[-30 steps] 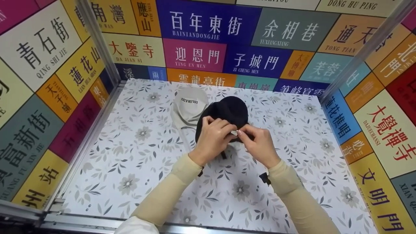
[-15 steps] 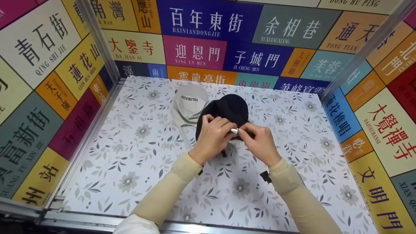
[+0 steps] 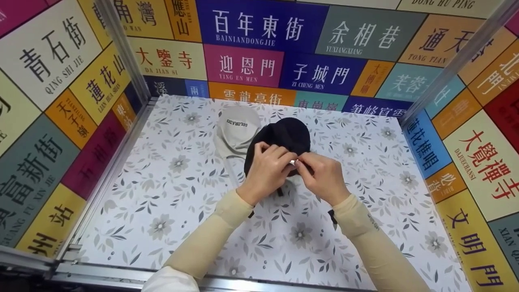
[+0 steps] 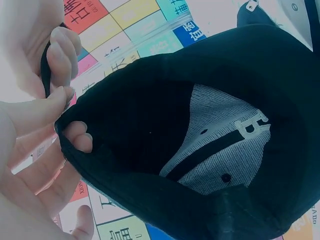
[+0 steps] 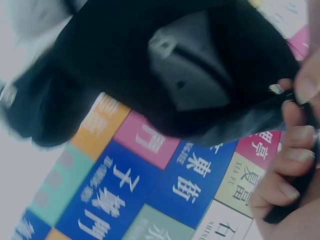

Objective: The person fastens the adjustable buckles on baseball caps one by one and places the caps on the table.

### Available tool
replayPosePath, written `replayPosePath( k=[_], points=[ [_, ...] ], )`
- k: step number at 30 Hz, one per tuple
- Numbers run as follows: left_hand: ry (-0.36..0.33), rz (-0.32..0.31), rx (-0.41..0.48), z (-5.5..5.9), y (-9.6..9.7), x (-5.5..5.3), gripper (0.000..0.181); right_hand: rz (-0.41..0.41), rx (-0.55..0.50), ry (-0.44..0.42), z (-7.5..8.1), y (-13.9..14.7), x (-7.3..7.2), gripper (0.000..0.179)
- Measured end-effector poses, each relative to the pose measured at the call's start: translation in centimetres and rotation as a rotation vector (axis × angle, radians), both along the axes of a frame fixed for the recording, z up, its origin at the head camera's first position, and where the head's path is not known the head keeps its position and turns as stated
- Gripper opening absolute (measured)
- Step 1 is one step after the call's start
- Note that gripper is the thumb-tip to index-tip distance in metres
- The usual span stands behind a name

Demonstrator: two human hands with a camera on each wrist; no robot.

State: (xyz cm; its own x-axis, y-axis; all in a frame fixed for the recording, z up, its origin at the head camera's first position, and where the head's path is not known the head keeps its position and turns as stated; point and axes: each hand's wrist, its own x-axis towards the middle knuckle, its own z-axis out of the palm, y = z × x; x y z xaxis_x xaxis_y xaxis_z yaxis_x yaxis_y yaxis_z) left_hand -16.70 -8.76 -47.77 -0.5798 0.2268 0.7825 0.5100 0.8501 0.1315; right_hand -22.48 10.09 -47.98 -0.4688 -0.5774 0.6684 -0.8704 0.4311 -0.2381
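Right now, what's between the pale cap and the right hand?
In the head view, the black cap and part of the left hand lie between the pale cap and the right hand.

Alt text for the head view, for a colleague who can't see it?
A person's left hand and right hand hold a black cap at its near side, with a small shiny piece between them. A pale cap lettered COLORADO lies left of the black one on a floral-patterned table, before colourful lettered panels.
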Motion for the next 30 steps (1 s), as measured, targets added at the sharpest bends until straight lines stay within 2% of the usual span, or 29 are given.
replayPosePath(
  k=[3,7,30],
  points=[
    [0.004,-0.005,-0.002,-0.11,0.0,0.06,0.012,0.001,0.019,0.128,-0.51,0.04,-0.26,0.023],
    [0.003,-0.002,-0.015,-0.19,0.0,0.08,0.014,0.012,0.0,0.185,-0.83,0.11,-0.41,0.023],
    [0.017,0.017,-0.05,-0.17,-0.36,-0.17,0.009,-0.001,0.013,0.157,-0.4,0.57,-0.63,0.02]
  ],
)
